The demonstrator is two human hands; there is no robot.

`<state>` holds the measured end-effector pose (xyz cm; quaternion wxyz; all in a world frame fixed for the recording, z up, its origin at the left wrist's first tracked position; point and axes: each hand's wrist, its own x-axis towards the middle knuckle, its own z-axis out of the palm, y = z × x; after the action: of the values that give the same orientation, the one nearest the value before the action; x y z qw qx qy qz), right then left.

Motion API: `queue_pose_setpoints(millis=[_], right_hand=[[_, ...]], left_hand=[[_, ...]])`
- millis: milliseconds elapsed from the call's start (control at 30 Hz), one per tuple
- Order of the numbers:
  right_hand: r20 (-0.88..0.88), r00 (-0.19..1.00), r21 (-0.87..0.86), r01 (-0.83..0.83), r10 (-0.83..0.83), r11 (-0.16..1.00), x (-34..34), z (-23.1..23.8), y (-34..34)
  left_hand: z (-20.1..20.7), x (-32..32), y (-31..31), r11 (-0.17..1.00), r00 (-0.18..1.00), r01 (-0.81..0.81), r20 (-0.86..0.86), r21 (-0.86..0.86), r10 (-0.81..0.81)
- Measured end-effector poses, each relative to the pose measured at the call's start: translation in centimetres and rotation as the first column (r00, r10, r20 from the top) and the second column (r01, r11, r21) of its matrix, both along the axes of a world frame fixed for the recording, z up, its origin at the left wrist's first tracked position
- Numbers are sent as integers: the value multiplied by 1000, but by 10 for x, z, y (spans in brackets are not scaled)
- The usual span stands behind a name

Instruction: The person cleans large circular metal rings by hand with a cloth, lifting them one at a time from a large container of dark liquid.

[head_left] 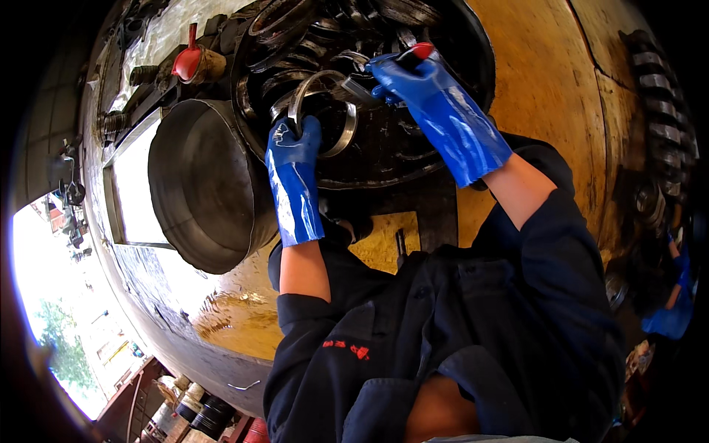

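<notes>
Up close, the left hand (294, 159) is clenched on a metal ring (323, 111) held over a dark tub (473, 52) of greasy rings, while the right hand (436, 103) grasps a red-tipped tool (413, 53) against it. Just left sits a tilted steel basin (203, 188), with a red-handled scoop (188, 59) above, all on the yellow counter (546, 88); another person's blue glove (676, 310) shows far right.

Dim, oily scene; daylight blows out lower left (fisheye rim black, bent)

Basin (413, 159) crowded with metal rings (295, 66)
</notes>
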<state>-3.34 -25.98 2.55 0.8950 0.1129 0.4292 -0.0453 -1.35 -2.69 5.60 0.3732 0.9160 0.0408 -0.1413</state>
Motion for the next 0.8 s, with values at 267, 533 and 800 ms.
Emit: queue_pose_setpoints(millis=[267, 533, 800], right_hand=[[-273, 587, -957, -247, 762, -153, -34, 9, 4], [-245, 859, -954, -296, 450, 46, -36, -35, -19], [-779, 397, -598, -704, 486, -384, -58, 24, 39]], left_hand=[[-32, 13, 21, 982, 977, 189, 97, 13, -189], [1, -3, 11, 964, 999, -8, 38, -265, 18], [26, 0, 34, 894, 978, -206, -57, -399, 200]])
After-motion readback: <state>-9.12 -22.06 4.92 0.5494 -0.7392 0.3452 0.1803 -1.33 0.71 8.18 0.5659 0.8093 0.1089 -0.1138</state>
